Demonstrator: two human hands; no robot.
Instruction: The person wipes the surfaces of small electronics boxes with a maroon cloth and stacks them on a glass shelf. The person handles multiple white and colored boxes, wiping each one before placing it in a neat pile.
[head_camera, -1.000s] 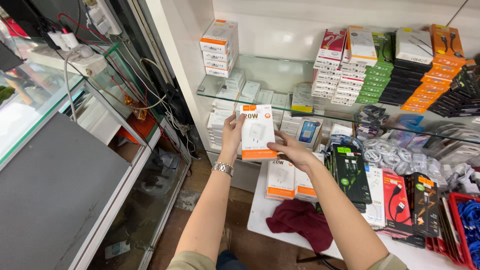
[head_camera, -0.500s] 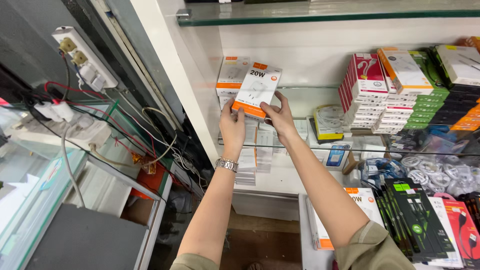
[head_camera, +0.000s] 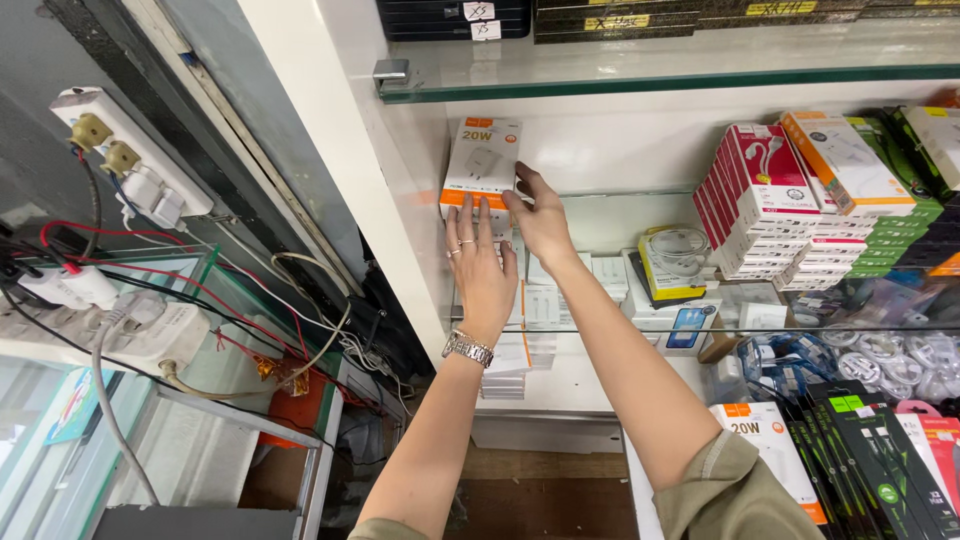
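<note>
On glass shelf: charger box (head_camera: 482, 160) upright, front facing out; left hand (head_camera: 481, 270), right hand (head_camera: 541, 222) flat, touching it.

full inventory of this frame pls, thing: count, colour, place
charger box: one, white and orange, upright at left end of the glass shelf
red and white boxes: a stack, count unclear, right on that shelf
green boxes: a stack, far right
upper glass shelf: one, with dark boxes on top
power strip: one, white, left wall, plugs in it
wires: several, red, black and white, lower left
cable packs: several, black and green, lower right
wristwatch: one, silver, left wrist
left hand: fingertips at the box's lower edge
right hand: touching the box's right side
</note>
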